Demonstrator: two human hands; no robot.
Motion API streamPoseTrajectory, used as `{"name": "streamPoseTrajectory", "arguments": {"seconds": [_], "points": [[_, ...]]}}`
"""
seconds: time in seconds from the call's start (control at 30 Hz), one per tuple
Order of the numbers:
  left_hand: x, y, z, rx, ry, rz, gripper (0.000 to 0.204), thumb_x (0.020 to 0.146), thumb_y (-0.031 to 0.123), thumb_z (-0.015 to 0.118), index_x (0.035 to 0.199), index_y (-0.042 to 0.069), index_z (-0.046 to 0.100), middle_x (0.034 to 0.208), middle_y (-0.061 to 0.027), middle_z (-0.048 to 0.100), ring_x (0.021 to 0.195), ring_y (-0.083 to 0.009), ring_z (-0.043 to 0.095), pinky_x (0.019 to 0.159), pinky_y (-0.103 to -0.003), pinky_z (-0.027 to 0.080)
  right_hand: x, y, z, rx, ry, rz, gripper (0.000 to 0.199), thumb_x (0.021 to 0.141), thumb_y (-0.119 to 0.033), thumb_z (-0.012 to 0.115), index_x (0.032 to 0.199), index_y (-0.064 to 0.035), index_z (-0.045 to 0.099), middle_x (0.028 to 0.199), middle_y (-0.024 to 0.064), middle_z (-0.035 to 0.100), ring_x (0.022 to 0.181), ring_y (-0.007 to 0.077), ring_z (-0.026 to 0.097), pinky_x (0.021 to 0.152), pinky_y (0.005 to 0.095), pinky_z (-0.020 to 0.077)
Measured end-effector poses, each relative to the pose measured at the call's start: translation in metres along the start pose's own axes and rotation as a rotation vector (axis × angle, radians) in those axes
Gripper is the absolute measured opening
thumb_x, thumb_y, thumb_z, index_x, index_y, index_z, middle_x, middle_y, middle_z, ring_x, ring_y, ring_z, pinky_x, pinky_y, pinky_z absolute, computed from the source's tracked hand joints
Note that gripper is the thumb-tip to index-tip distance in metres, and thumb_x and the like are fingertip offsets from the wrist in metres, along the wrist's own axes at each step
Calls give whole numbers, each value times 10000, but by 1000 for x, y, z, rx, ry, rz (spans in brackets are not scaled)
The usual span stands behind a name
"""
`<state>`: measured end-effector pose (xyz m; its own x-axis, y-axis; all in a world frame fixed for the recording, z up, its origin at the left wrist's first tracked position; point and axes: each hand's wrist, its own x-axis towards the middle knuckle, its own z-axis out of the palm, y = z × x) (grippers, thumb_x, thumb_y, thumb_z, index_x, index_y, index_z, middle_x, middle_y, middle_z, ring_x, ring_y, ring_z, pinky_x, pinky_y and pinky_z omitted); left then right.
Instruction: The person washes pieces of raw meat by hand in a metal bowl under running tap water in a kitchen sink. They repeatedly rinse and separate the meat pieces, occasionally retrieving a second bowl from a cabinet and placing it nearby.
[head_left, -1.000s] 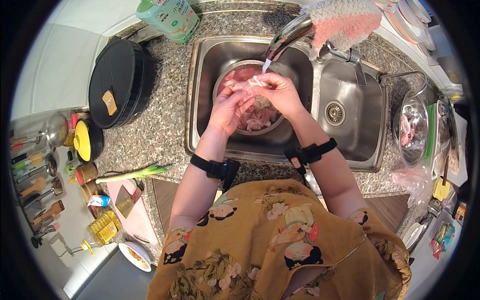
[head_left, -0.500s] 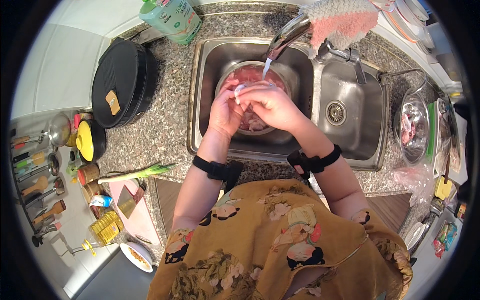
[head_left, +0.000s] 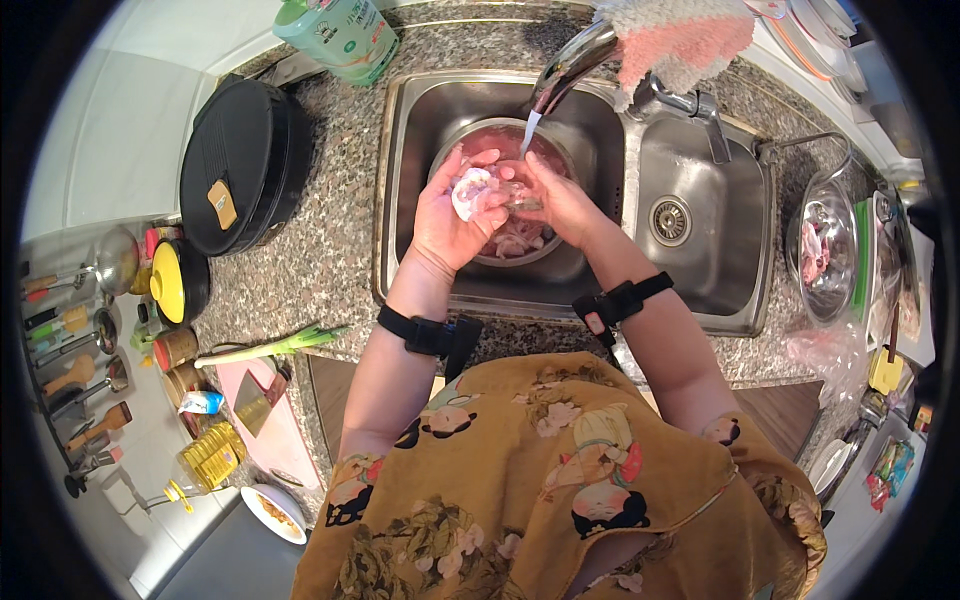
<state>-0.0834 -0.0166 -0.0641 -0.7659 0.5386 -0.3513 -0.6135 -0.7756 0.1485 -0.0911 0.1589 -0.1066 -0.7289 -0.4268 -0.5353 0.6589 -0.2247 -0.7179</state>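
My left hand (head_left: 450, 220) is closed around a pale pink-and-white piece of raw meat (head_left: 471, 193), palm turned up over a metal bowl (head_left: 436, 160) in the left sink basin. Beside it, my right hand (head_left: 562, 208) is cupped with thumb and fingers apart, its fingertips close to the meat and partly blurred by water. I cannot make out anything held in it. A water stream (head_left: 529, 134) falls from the faucet (head_left: 575, 68) at my right fingers. Reddish water and more raw meat pieces (head_left: 518, 238) lie in the bowl below.
The right basin (head_left: 735, 250) has a drain strainer. A glass bowl (head_left: 825, 205) with raw meat stands on the right. A black round pan (head_left: 245, 165), a green onion (head_left: 270, 347), a pink cutting board (head_left: 290, 440) with a cleaver and an oil bottle (head_left: 212, 458) are on the left.
My hands were together under the stream; now they have parted slightly. My left palm has turned up, showing the meat, and my right hand has shifted to the right.
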Motion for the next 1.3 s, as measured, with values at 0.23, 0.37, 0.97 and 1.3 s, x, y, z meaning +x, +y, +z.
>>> {"name": "streamPoseTrajectory", "arguments": {"seconds": [0.23, 0.37, 0.97, 1.3], "points": [[1, 0, 4, 97, -47, -7, 414, 952, 375, 452, 1108, 8, 565, 934, -158, 633, 707, -201, 596, 552, -251, 453, 9, 21, -2, 506, -366, 15, 436, 929, -501, 454, 1133, -133, 570, 1091, 39, 608, 943, 147, 583, 750, 297, 472], [-4, 8, -1, 205, 32, 22, 351, 945, 286, 475, 1160, 14, 531, 1003, -153, 612, 777, -207, 595, 600, -262, 463, 1, 9, -4, 410, -274, -84, 263, 928, -297, 546, 1110, -110, 581, 971, 27, 648, 865, 130, 608, 687, 279, 480], [-22, 23, -2, 373, -4, 79, 400, 949, 193, 460, 1290, -14, 427, 1146, -161, 579, 918, -244, 613, 710, -305, 517, -24, -25, -3, 307, -155, -322, 247, 901, -50, 564, 1147, -39, 572, 993, 68, 645, 899, 139, 611, 816, 296, 504], [-24, 22, 0, 398, 59, 26, 452, 988, 327, 410, 1295, -4, 433, 994, -124, 636, 791, -176, 625, 622, -250, 502, -24, -28, -2, 365, -57, -282, 195, 907, -122, 585, 1094, -69, 592, 965, 27, 620, 830, 134, 613, 760, 280, 506]]}}
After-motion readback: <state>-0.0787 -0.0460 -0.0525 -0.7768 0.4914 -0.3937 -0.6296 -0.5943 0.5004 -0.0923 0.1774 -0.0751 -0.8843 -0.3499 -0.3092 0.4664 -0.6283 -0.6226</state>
